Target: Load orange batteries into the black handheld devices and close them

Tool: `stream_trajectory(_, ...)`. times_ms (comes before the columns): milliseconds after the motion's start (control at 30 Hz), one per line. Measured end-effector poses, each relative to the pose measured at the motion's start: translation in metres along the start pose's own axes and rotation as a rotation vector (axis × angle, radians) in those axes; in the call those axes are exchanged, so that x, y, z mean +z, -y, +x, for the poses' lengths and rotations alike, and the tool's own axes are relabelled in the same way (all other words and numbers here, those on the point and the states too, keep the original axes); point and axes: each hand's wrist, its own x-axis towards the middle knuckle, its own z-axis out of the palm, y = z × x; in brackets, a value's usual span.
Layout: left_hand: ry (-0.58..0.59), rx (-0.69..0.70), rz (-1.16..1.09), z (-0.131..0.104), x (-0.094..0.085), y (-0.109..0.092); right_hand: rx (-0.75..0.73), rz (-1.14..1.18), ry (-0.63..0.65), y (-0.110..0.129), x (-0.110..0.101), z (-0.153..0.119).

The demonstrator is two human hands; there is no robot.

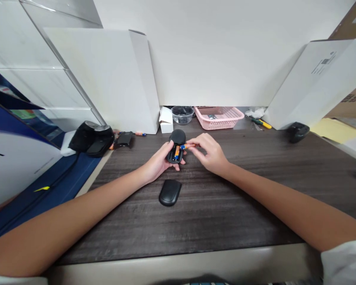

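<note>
My left hand (161,160) is closed around a black computer mouse (177,137), its underside battery bay facing up. One orange and blue battery (177,152) lies in the bay. Between the thumb and fingers of my right hand (209,152) is a second orange and blue battery (187,146), its blue end at the right edge of the bay. On the table below my hands lies a loose black mouse cover (170,192), apart from both hands.
Along the back stand a small white box (166,120), a clear plastic bowl (182,114), a pink basket (222,123) and a yellow-handled screwdriver (266,124). Another battery (140,134) lies back left. A black device (297,131) sits at right. Large white boxes (106,79) border the dark table (213,221).
</note>
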Motion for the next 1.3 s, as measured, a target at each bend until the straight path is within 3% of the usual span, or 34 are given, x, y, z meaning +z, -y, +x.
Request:
stream_trajectory(133, 0.097, -0.022, 0.145, -0.004, 0.0, 0.0, -0.158, -0.1, 0.087, 0.01, 0.01, -0.003)
stream_trajectory(400, 0.131, -0.046, 0.192, -0.005, 0.001, -0.005, -0.209, -0.39, 0.214, 0.004, 0.017, -0.005)
stream_trajectory(533, 0.125, -0.076, 0.162, -0.003, -0.001, -0.004, -0.095, -0.389, 0.181, 0.009, 0.017, -0.004)
stream_trajectory(733, 0.074, -0.08, 0.074, 0.001, -0.005, 0.002, 0.118, -0.181, 0.029, 0.007, 0.01, -0.003)
stream_trajectory(1300, -0.002, -0.014, 0.064, -0.003, 0.001, 0.0, 0.274, -0.059, -0.047, 0.004, 0.007, -0.004)
